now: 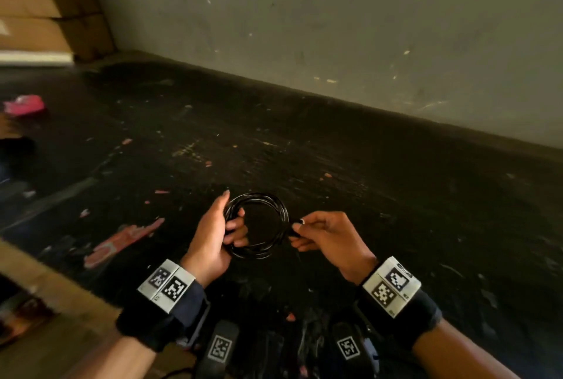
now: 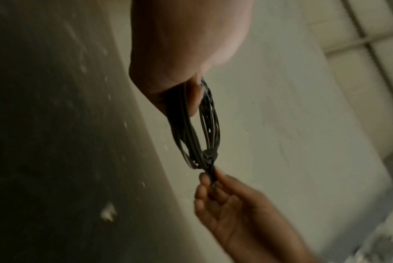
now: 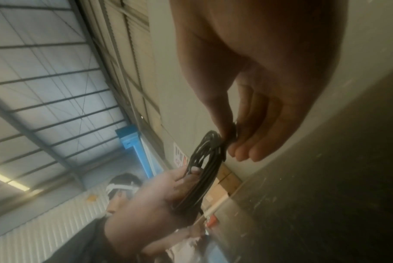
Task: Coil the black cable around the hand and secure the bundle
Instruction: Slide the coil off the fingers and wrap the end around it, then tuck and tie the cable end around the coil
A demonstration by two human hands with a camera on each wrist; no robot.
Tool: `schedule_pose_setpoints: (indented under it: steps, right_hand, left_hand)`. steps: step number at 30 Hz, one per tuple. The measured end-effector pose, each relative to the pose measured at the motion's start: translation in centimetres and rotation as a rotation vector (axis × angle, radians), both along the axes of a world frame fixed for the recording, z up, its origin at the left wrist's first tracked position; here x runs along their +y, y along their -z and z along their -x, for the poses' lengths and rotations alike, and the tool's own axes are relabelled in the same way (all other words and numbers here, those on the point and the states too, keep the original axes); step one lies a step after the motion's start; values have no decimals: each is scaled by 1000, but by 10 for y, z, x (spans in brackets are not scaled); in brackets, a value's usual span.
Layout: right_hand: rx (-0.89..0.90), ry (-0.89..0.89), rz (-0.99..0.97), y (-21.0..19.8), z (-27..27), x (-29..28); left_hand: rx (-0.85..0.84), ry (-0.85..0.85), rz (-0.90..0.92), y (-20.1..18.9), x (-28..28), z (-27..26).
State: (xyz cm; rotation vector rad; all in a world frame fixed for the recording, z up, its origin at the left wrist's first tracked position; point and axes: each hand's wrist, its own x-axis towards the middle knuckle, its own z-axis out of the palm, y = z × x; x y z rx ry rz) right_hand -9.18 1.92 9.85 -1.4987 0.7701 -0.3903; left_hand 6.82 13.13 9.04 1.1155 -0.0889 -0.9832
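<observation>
Left hand (image 1: 213, 234) grips the left side of the black cable (image 1: 265, 199), fingers curled through the coil's opening, thumb up along the outside. Cable is wound into a round multi-loop bundle, held in the air above the dark surface (image 1: 365, 196), between the two hands. Right hand (image 1: 327, 237) pinches the cable end at the coil's right edge between thumb and forefinger, other fingers loosely curled below. A small light-coloured tip shows at the pinch point in the head view; too small to tell what it is.

Left wrist view: coil (image 2: 204, 128) seen edge-on, strands bunched, with a wrap or knot of cable round the strands near the far end; right hand (image 2: 225, 204) pinches the short tail sticking out just past that wrap. Left hand (image 2: 186, 53) fills the top, strands running out from under its fingers.

Right wrist view: right hand (image 3: 254, 106) closed on the cable tail at the coil's (image 3: 204, 160) near edge; left hand (image 3: 159, 199) holds the far side, a fingertip through the loops.

Surface is dark, scuffed, with scattered scraps and pink paper bits (image 1: 122, 241). Pink object (image 1: 24, 106) far left. Cardboard boxes (image 1: 45, 7) stacked at the back left against a grey wall (image 1: 335, 28). Marker-tagged wrist bands (image 1: 166, 284) on both wrists.
</observation>
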Motion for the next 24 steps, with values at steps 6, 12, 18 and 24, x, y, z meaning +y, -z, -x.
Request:
schedule_pose_setpoints:
  steps: [6, 12, 18, 24]
  right_hand:
    - [31, -159, 50, 34, -61, 29]
    - [183, -404, 432, 70, -103, 51]
    - [594, -773, 877, 86, -118, 61]
    - [740, -844, 1003, 85, -125, 77]
  left_hand:
    - [-363, -205, -221, 19, 39, -45]
    - [-360, -222, -272, 44, 82, -100]
    - [-188, 161, -309, 70, 107, -153]
    - [-312, 251, -288, 79, 101, -154]
